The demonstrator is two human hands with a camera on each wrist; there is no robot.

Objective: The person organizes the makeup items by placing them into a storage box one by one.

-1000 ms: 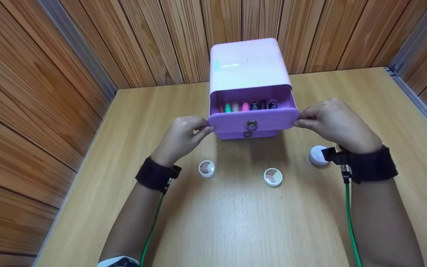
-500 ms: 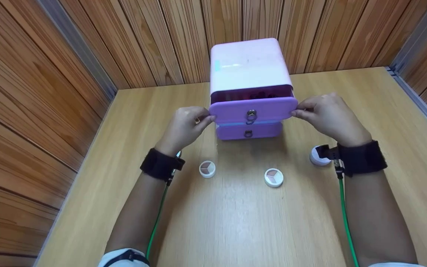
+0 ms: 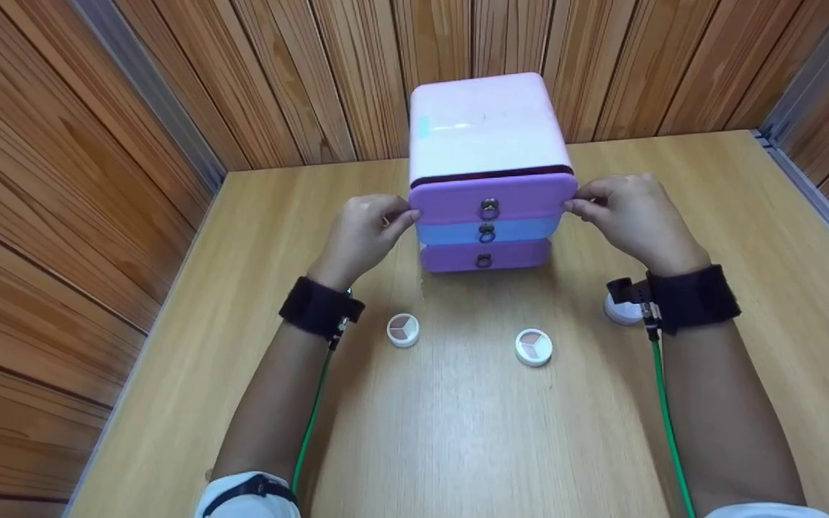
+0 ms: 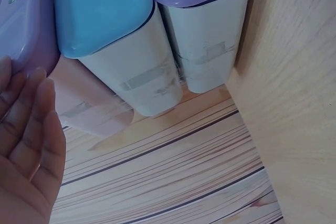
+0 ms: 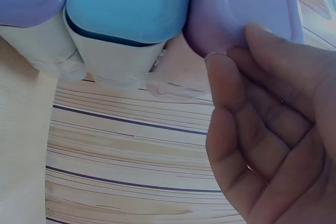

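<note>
A small drawer box with a pale pink top (image 3: 490,129) stands at the back of the table. Its purple top drawer (image 3: 450,205) sits nearly in, with a thin dark gap above its front. My left hand (image 3: 358,234) pinches the left edge of that front between thumb and fingers. At the opposite edge, my right hand (image 3: 641,219) pinches the right corner, also seen closely in the right wrist view. Below are a blue drawer (image 3: 447,231) and a purple bottom drawer (image 3: 450,258), both pushed in. Each front carries a ring pull. The top drawer's contents are hidden.
Two small round pots (image 3: 403,330) with three-part powder pans lie on the wooden table (image 3: 472,432) in front of the box. A white round container (image 3: 623,312) is partly behind my right wrist strap. Wood-panelled walls (image 3: 357,79) enclose the back and sides.
Both hands have moved away from me with the top drawer, which has slid back into the box. The bottles seen inside it are now covered, and the blue drawer front has come into sight.
</note>
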